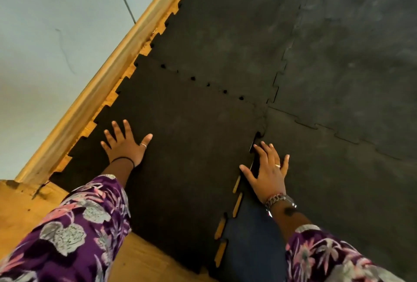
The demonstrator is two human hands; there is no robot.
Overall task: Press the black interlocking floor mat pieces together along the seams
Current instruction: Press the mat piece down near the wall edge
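Several black interlocking mat pieces cover a wooden floor. My left hand lies flat with spread fingers on the near-left mat piece, close to its toothed left edge. My right hand presses flat on the seam between that piece and the near-right mat piece. Below my right hand the seam gapes, with wood showing between the teeth. The far seam shows small dark holes where teeth are not fully seated. Neither hand holds anything.
A wooden skirting board and a pale wall run along the left. Bare wooden floor lies at the near left. More joined mat pieces stretch away at the far right. Floral purple sleeves cover both forearms.
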